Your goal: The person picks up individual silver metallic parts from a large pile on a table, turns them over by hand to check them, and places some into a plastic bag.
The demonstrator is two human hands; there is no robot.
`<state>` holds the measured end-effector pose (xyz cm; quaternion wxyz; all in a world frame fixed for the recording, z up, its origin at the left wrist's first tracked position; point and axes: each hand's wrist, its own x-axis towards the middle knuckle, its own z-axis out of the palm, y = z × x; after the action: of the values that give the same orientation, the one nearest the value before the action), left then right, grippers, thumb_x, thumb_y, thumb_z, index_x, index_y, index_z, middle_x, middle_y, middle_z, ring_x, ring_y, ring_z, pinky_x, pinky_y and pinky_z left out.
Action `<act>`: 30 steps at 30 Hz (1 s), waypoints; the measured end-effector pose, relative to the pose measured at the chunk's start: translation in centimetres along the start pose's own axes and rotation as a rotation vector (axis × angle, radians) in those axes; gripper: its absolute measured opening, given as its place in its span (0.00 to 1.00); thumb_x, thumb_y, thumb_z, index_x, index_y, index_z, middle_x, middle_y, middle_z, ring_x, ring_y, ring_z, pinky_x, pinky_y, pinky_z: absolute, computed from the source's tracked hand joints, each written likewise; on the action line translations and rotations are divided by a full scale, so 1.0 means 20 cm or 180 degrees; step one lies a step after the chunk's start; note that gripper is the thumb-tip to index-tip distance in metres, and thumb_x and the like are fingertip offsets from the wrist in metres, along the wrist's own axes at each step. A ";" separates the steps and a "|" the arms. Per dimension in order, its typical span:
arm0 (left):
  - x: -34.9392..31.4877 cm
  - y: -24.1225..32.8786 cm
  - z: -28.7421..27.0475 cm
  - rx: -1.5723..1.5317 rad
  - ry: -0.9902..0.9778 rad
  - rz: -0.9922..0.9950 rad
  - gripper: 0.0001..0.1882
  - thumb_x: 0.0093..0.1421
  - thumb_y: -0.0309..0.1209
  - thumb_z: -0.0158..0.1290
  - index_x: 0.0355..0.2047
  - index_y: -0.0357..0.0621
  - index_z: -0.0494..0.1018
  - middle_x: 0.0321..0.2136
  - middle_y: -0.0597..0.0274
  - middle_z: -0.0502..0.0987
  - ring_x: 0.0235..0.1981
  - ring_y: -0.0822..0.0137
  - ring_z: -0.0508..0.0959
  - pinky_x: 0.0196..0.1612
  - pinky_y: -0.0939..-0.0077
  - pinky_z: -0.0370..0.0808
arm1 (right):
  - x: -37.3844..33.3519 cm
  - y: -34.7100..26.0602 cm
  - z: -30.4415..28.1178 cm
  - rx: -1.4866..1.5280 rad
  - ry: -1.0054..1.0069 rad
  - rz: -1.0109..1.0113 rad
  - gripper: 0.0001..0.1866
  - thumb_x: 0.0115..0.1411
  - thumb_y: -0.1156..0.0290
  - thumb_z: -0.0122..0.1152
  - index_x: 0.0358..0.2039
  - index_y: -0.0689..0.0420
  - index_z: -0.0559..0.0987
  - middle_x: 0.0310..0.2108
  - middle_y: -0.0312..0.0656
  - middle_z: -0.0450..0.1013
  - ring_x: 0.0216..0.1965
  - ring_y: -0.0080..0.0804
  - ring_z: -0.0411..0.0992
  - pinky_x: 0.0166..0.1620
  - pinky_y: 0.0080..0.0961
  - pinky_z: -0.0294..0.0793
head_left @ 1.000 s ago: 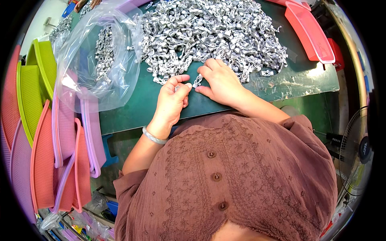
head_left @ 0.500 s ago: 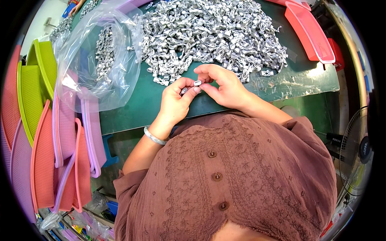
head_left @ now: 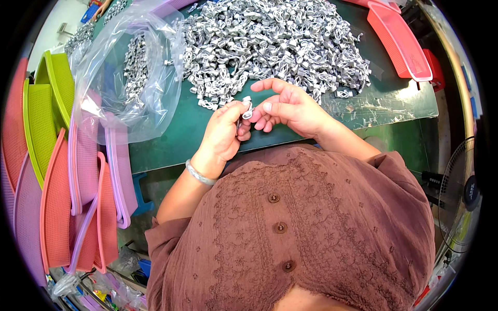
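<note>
A small grey-and-white cord [head_left: 248, 111] is pinched in the left hand [head_left: 223, 133], over a green table [head_left: 179, 142]. Just beside it, the right hand [head_left: 296, 110] has thumb and fingers spread; whether they touch is unclear. Beyond lies a pile [head_left: 275, 46] of similar cords, between a clear bag [head_left: 165, 114] and a pink basket [head_left: 397, 39].

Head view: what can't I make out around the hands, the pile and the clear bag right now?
- Small grey-and-white piece: head view; too small for detail, partly covered by the left hand.
- Left palm: head view; hidden by its curled fingers.
- Pile: head view; far side cut off by the top edge.
- Clear bag: head view; folds and glare blur its inside.
- Another person's hand: head view; small and blurred, upper left.
</note>
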<state>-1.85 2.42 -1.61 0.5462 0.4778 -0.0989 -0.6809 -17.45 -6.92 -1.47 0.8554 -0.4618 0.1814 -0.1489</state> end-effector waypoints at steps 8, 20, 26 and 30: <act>0.01 -0.01 0.00 -0.0336 0.0127 -0.0132 0.08 0.56 0.32 0.48 0.22 0.44 0.66 0.18 0.67 0.66 0.13 0.78 0.59 0.15 0.85 0.55 | 0.00 0.00 -0.01 0.0305 0.0070 0.0114 0.19 0.57 0.73 0.51 0.49 0.62 0.61 0.34 0.49 0.73 0.32 0.31 0.73 0.35 0.22 0.73; 0.05 -0.04 -0.02 -0.0568 0.0037 -0.0149 0.08 0.57 0.33 0.47 0.24 0.45 0.67 0.17 0.67 0.67 0.14 0.76 0.61 0.16 0.85 0.57 | 0.01 0.00 0.01 0.0475 0.0073 0.0322 0.18 0.58 0.73 0.48 0.48 0.62 0.60 0.35 0.52 0.72 0.32 0.34 0.73 0.35 0.24 0.74; 0.04 -0.05 0.03 -0.0163 0.0478 0.0393 0.07 0.56 0.31 0.49 0.22 0.46 0.67 0.16 0.70 0.67 0.14 0.79 0.61 0.17 0.86 0.57 | 0.01 0.02 0.00 0.0726 0.0087 0.0378 0.16 0.59 0.73 0.47 0.47 0.62 0.61 0.35 0.52 0.72 0.32 0.36 0.74 0.35 0.26 0.74; 0.02 -0.05 0.05 -0.0014 0.0656 0.0633 0.07 0.54 0.30 0.51 0.21 0.46 0.66 0.16 0.68 0.69 0.13 0.80 0.62 0.16 0.86 0.56 | 0.01 0.02 0.00 0.0762 0.0130 0.0384 0.15 0.59 0.73 0.46 0.47 0.61 0.62 0.34 0.52 0.72 0.32 0.36 0.73 0.36 0.27 0.74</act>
<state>-3.20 2.01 -1.95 0.6193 0.5319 -0.0876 -0.5709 -17.19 -6.76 -1.83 0.9079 -0.3416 0.2073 -0.1271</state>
